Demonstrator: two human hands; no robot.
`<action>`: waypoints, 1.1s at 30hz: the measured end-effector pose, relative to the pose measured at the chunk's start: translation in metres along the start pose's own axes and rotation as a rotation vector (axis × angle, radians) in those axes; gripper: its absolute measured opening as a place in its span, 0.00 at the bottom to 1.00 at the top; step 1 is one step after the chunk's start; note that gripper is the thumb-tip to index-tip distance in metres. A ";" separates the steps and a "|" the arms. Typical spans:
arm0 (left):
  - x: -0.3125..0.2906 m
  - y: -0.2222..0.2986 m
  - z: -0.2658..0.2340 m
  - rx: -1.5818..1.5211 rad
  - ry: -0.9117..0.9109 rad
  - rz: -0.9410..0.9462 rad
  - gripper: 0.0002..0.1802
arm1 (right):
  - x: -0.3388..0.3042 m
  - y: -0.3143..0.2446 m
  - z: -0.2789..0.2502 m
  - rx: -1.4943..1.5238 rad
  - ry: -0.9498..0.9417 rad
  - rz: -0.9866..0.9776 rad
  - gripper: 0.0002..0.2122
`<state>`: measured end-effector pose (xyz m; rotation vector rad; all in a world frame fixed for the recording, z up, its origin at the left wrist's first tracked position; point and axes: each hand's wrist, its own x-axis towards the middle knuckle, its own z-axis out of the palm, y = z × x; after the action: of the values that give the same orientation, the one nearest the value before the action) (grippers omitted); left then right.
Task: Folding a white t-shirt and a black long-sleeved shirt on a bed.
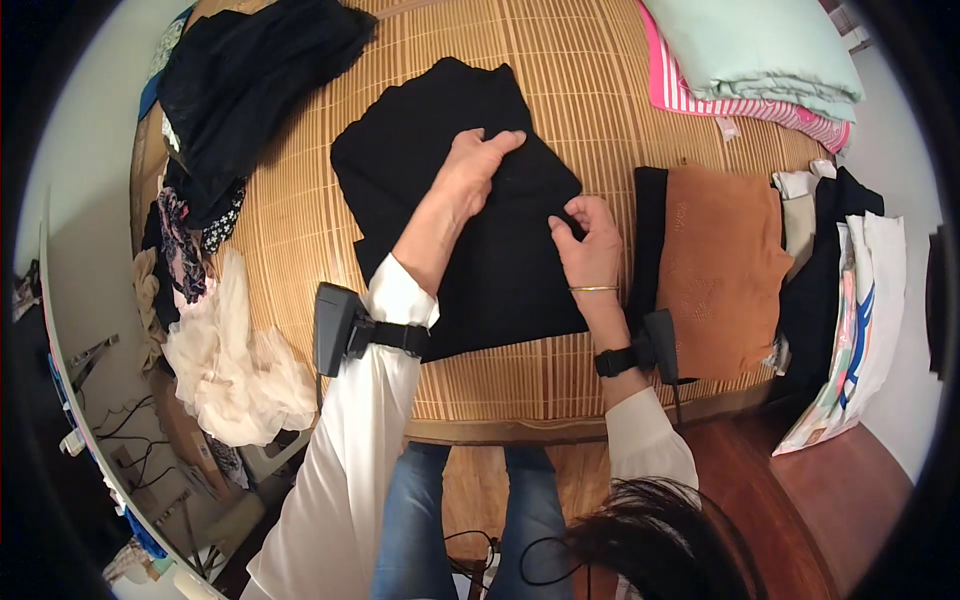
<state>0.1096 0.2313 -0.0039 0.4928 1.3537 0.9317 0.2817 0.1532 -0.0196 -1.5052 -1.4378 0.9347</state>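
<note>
A black garment (pixel 510 290) lies partly folded on the bamboo mat in front of me. My left hand (pixel 470 175) is on its upper middle, fingers curled down against the cloth and thumb pointing right. Most of those fingertips are hidden. At the garment's right edge is my right hand (pixel 590 245), its fingers bent and a gap between thumb and forefinger. I cannot see any cloth pinched there. Each forearm wears a black strapped device, and a thin gold bangle circles my right wrist.
To the right lie a folded orange-brown garment (pixel 720 270), more dark and pale clothes, and a white plastic package (pixel 870 310). A mint quilt (pixel 760 50) sits far right. Black clothing (pixel 250 90) and cream sheer fabric (pixel 240 370) are heaped along the left. The mat's front edge (pixel 500 430) is near my legs.
</note>
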 end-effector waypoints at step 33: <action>-0.004 -0.001 -0.017 -0.067 0.103 -0.046 0.37 | 0.020 -0.019 0.004 0.197 -0.504 0.331 0.34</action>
<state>0.0934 0.2235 -0.0054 0.3651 1.4163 0.9725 0.2724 0.1735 -0.0032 -1.4424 -1.3980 1.7028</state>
